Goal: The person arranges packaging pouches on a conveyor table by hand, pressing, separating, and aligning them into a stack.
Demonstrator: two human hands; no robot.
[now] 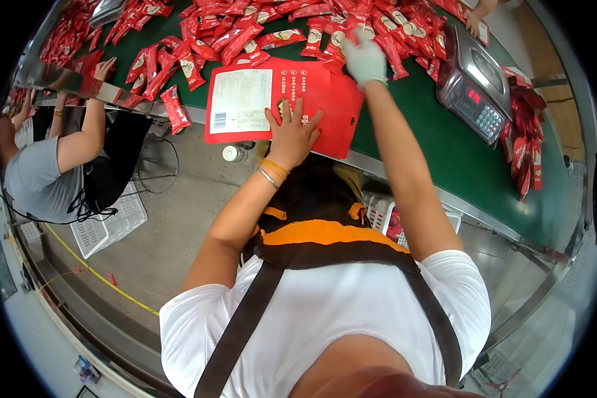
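My left hand (293,136), bare with yellow bands at the wrist, lies flat with fingers spread on a large red pouch (338,109). The pouch rests on the green table and shows a white label panel with a barcode; its near edge overhangs the table. Beyond the pouch, my right hand (366,61) wears a pale glove and reaches to a heap of small red wrapped packets (285,38). Its fingers look stretched apart, slightly blurred, and I see nothing held in them.
A digital scale (474,89) with a red display stands at right, beside more red packets (527,142). One packet (174,109) hangs over the table edge. Co-workers' hands show at left (104,69) and upper right (473,23). Below are a white-capped container (231,153) and a white crate (109,222).
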